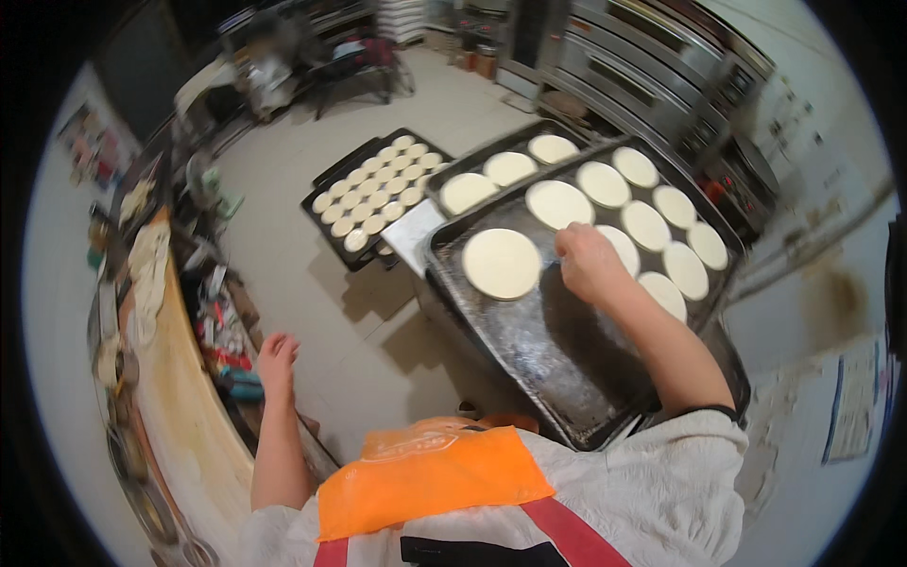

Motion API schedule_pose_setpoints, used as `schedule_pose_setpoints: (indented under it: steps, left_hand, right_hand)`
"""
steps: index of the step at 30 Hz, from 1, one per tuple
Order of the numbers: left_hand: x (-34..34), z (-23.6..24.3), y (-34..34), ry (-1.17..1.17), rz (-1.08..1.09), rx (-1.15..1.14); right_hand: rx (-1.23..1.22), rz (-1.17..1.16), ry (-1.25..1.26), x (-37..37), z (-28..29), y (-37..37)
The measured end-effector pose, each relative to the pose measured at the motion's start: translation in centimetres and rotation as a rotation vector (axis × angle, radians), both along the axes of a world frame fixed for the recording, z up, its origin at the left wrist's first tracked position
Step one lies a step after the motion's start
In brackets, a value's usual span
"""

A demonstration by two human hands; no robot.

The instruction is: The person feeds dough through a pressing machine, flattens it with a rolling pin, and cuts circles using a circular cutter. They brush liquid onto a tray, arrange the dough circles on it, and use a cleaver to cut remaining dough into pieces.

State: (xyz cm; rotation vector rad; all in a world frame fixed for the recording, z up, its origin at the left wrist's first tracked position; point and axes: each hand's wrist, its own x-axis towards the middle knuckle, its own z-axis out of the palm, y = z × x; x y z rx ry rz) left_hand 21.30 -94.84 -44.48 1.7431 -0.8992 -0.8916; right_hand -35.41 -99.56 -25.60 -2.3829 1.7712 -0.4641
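Note:
Over a large dark baking tray (586,402), my right hand (590,265) reaches in with its fingers bunched together. Its fingertips are at the lower edge of a round, flat, pale dough disc (559,203); whether they pinch anything is hidden. Another dough disc (502,264) lies just left of the hand, and several more cover the tray's far and right parts. Part of a disc (619,248) is covered by my hand. My left hand (277,364) hangs away from the tray, beside the wooden worktable, fingers loosely curled and apart, holding nothing.
Behind the large tray, a second tray (452,214) holds more discs. Farther left stands a black tray (326,224) of small dough rounds. A floured wooden worktable (203,378) runs along my left. Steel deck ovens (633,71) stand at the back right; a wall borders the right.

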Motion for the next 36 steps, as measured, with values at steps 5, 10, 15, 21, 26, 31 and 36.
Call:
schedule_pose_setpoints:
  steps: [5,10,15,21,26,31,36]
  left_hand:
    - [13.8,-5.0,25.4,-0.832,0.868,0.635]
    - [17.1,-3.6,42.9,-0.301,1.68,1.259]
    - [21.5,-7.7,50.5,-0.48,1.684,1.144]
    - [25.6,-6.7,60.1,-0.195,1.099,1.218]
    - [25.6,0.5,44.3,-0.308,0.689,0.42]
    - [24.2,7.9,26.5,0.417,0.176,-0.071]
    - [39.6,-8.4,23.0,-0.907,0.674,0.492]
  right_hand:
    - [0.188,-0.041,0.079,7.5,-1.9,-4.8]
    - [-0.116,0.103,0.015,17.1,0.7,-7.3]
    - [-0.061,0.65,-0.094,35.0,-2.9,-7.2]
    - [0.301,1.051,0.064,53.1,-7.4,0.9]
    - [0.325,1.383,-0.114,61.4,-9.4,10.1]
    - [0.629,1.212,-0.221,62.9,-11.8,10.4]
    - [0.623,0.601,-0.171,53.3,-11.7,5.1]
